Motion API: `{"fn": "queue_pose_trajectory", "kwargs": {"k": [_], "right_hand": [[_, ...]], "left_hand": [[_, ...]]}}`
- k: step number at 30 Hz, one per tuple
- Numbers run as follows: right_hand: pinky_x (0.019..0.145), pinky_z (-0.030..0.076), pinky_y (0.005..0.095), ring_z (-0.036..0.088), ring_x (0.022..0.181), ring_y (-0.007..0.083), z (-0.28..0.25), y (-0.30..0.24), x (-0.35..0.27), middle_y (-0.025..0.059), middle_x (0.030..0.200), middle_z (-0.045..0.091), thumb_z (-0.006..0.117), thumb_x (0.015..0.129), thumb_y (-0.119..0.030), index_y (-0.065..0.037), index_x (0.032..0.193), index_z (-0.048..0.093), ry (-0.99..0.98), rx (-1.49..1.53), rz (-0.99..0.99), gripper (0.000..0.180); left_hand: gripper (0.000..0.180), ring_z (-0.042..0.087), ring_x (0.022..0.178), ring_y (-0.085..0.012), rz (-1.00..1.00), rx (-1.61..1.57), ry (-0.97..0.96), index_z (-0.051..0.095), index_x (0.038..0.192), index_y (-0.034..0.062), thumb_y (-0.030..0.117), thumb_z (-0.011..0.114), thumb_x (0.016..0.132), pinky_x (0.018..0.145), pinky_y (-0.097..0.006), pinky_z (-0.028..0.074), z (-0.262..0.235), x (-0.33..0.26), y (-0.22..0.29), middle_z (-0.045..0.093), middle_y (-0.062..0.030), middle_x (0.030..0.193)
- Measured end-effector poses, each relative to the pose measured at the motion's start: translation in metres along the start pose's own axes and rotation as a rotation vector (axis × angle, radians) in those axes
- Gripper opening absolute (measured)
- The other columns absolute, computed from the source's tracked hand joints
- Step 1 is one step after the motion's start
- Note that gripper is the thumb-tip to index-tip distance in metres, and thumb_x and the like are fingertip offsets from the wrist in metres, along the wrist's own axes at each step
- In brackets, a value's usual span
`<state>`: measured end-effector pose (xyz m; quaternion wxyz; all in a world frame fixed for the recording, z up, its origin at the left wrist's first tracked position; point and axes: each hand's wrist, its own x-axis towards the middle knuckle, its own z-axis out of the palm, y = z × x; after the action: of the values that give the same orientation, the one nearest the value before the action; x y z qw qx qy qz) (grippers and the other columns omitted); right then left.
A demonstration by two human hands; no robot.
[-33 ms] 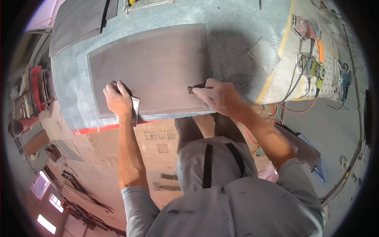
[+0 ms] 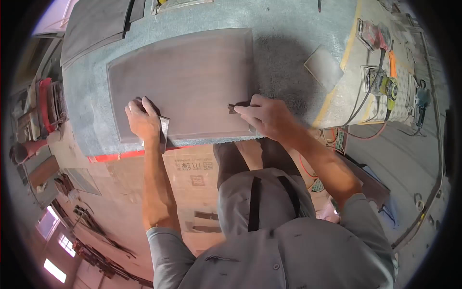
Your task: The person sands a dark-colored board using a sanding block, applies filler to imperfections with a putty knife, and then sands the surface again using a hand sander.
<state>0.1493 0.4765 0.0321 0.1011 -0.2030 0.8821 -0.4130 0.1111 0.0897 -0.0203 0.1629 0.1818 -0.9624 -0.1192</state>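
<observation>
A flat, dark brown-grey panel (image 2: 185,82) lies on the blue-grey covered table in front of me. My left hand (image 2: 142,119) rests at the panel's near left part, its fingers curled over a thin flat pad (image 2: 164,127). Only the pad's pale end sticks out beside my wrist; the rest is under the hand. Near the panel's right edge, my right hand (image 2: 270,116) is closed in a pinch. A small dark folded piece (image 2: 232,109), like sandpaper, pokes out from its fingertips over the panel's surface.
Dark panels (image 2: 94,31) are stacked at the far left. A pale square sheet (image 2: 323,67) lies to the right. Beyond it sit a red sander (image 2: 374,36), a yellow-green sander (image 2: 387,85) and a teal power tool (image 2: 422,98), with cords and hoses hanging over the table's edge.
</observation>
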Motion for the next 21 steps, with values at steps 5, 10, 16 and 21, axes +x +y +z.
{"fn": "queue_pose_trajectory", "kwargs": {"k": [5,10,16,21], "right_hand": [[0.063,0.054,0.0438,0.067,0.073,0.0322,0.006,0.020,0.017,0.0099,0.088,0.065,0.074,0.102,-0.022,-0.019,0.120,0.083,-0.013,-0.039,-0.065,0.021],[0.059,0.053,0.0438,0.064,0.067,0.0295,0.007,0.023,0.033,0.0098,0.083,0.060,0.076,0.101,-0.028,-0.022,0.121,0.083,-0.064,-0.241,-0.208,0.022],[0.057,0.055,0.0406,0.066,0.068,0.0245,0.009,0.022,0.039,0.0078,0.080,0.059,0.075,0.096,-0.022,-0.017,0.123,0.081,-0.061,-0.453,-0.301,0.028],[0.065,0.057,0.0435,0.070,0.074,0.0283,-0.003,-0.001,0.026,0.0097,0.089,0.061,0.069,0.100,-0.017,-0.017,0.131,0.078,-0.241,-0.542,-0.106,0.033]], "left_hand": [[0.032,0.071,0.089,-0.0335,-0.066,-0.063,0.031,0.067,0.102,0.0044,0.036,0.066,0.107,0.080,-0.047,0.056,0.000,-0.009,-0.002,0.068,-0.0102,0.102],[0.031,0.069,0.087,-0.0321,-0.064,-0.034,0.042,0.067,0.099,0.0042,0.035,0.067,0.107,0.080,-0.045,0.055,0.006,-0.013,-0.008,0.067,-0.0092,0.098],[0.030,0.068,0.083,-0.0304,-0.053,-0.068,0.066,0.068,0.096,0.0030,0.032,0.067,0.106,0.078,-0.043,0.054,0.004,-0.012,-0.003,0.066,-0.0098,0.094],[0.030,0.068,0.084,-0.0309,-0.066,-0.054,0.056,0.067,0.095,0.0033,0.032,0.067,0.106,0.078,-0.044,0.054,0.004,-0.012,-0.005,0.066,-0.0094,0.094]]}}
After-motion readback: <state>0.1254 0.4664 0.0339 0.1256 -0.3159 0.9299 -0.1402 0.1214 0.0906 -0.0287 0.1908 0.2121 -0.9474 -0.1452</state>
